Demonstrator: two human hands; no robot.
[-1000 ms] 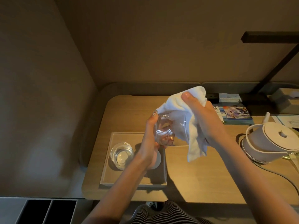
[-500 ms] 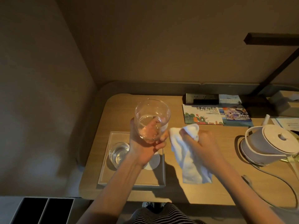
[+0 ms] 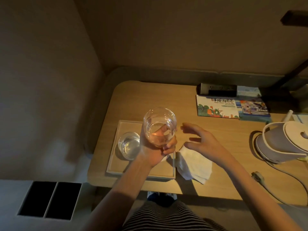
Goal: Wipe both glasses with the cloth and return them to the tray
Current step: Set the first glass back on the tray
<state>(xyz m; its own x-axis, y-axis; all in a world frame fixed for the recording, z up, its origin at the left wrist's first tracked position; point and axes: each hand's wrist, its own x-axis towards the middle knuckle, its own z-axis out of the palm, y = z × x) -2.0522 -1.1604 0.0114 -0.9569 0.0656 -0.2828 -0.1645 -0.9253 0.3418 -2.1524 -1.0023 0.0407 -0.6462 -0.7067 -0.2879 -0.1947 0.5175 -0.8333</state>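
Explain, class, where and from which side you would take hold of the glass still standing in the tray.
Grip the standing glass around its upper side wall, coming from above and from its left. It stands upright with its mouth open, so the round wall fits a wrapping grip. The left hand, holding the other glass, crowds its right side, and the tray rim shields its base.

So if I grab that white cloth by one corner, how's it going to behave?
The white cloth lies crumpled beside the tray, so it probably droops limply. It looks thin, likely light. Sliding it may bunch it.
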